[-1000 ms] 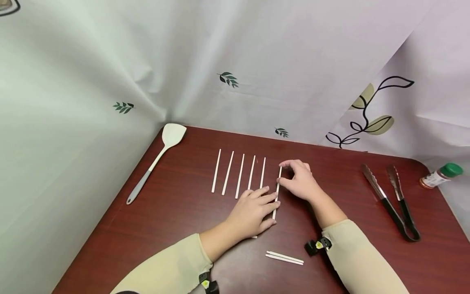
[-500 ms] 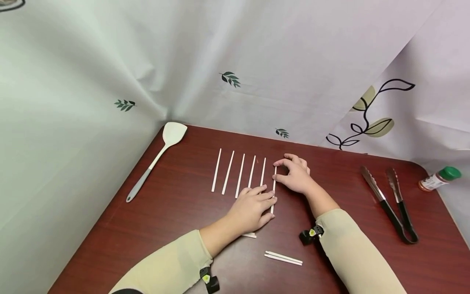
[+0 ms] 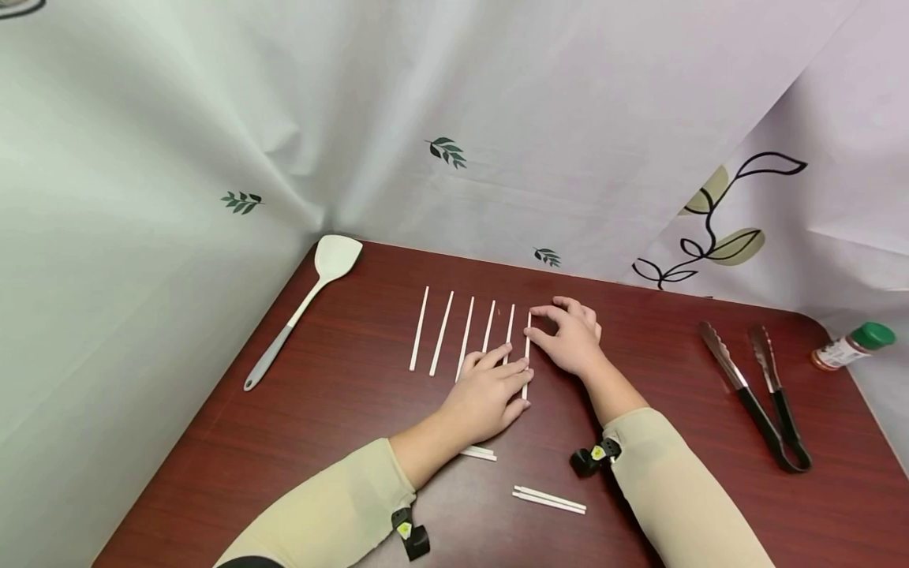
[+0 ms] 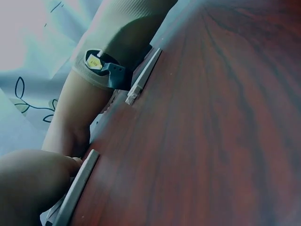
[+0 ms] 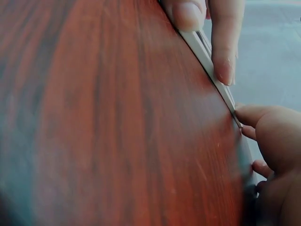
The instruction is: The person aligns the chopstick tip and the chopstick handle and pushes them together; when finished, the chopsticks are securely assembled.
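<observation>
A thin white stick (image 3: 528, 347) lies on the brown table, upright in the head view, at the right end of a row of similar sticks (image 3: 441, 334). My right hand (image 3: 570, 335) pinches its far part between thumb and forefinger. Beside its near part my left hand (image 3: 486, 394) touches it with extended, spread fingertips. The left hand covers the lower parts of several row sticks. In the right wrist view both hands meet along the stick (image 5: 207, 59). Near the left wrist two more sticks (image 3: 480, 454) lie partly hidden under the arm.
Two white sticks (image 3: 550, 499) lie side by side nearer the front. A white spatula (image 3: 305, 308) is at the left edge, black-handled tongs (image 3: 760, 402) lie to the right, and a green-capped bottle (image 3: 852, 345) is at the right edge. A patterned curtain (image 3: 497, 118) hangs behind.
Both hands have moved left and slightly away from me, bringing the rightmost stick closer to the row. The other sticks have not visibly moved.
</observation>
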Demonstrator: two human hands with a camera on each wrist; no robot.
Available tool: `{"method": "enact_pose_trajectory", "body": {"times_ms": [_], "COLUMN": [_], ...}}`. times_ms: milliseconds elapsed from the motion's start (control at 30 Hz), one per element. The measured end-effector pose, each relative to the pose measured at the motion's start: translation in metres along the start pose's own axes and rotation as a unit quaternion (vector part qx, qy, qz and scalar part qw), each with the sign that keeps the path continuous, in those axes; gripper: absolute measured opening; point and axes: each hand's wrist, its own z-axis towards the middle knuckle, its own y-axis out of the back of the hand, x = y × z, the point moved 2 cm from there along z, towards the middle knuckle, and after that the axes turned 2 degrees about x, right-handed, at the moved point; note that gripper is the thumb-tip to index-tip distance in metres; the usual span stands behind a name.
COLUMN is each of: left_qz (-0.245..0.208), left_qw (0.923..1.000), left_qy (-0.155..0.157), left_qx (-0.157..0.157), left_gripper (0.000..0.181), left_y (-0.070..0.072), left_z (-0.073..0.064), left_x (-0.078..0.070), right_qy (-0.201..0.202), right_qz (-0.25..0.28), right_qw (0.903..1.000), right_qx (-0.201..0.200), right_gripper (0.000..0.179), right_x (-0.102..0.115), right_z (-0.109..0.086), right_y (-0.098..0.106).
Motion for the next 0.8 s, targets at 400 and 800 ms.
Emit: {"method": "enact_pose_trajectory", "body": {"times_ms": [400, 800], "left_qz": [-0.016, -0.020], "left_qw": [0.9998, 0.9997], "left_qy": [0.009, 0.009], "left_qx": [-0.012, -0.005], "left_gripper": [0.046, 0.046], "left_y": [-0.003, -0.004], "left_z": [0.003, 0.001], "left_x": [0.006, 0.005], "right_qy": [-0.008, 0.000], "right_qz": [-0.027, -0.026], "right_qw": [0.9966, 0.9961], "right_qx": [-0.078, -0.084], "right_gripper": [0.040, 0.039], "right_x": [0.002, 0.002], "right_z": [-0.006, -0.010], "right_y": [-0.010, -0.009]}}
